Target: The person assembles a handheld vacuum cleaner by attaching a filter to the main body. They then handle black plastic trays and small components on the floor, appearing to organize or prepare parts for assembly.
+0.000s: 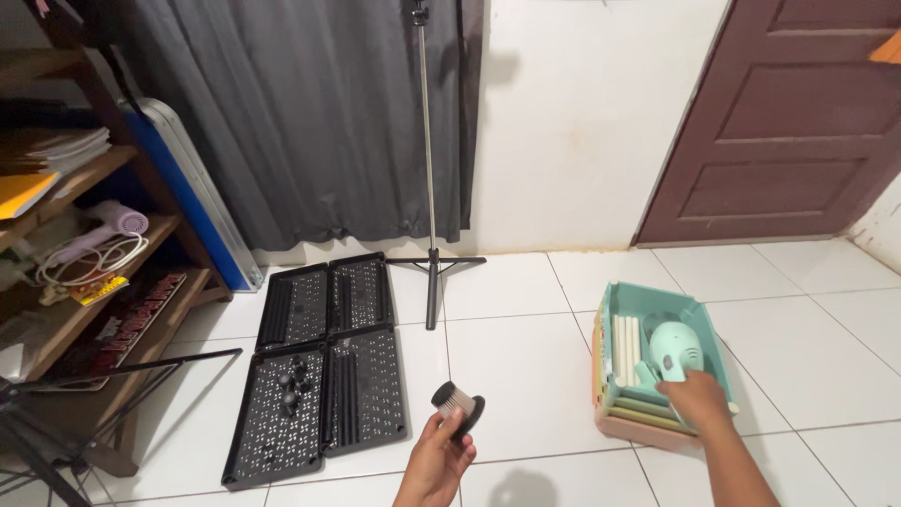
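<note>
The room had a white tiled floor (526,319), a white wall, a dark grey curtain (310,113) at upper left and a brown panelled door (788,122) at upper right. A metal tripod stand (430,188) stood upright against the curtain's edge. Four black perforated plastic trays (324,352) lay flat and touching at lower left, beside a wooden shelf (94,272).

The left hand (434,462), at bottom centre, was closed around a small black-rimmed cylindrical pleated filter (457,406), lifted clear of the floor, apparently for inspection. The right hand (693,394), at lower right, rested on a mint-green handheld vacuum body (676,349) lying inside an open green cardboard box (619,300); its fingers curled over the body, but whether it gripped could not be told.
</note>
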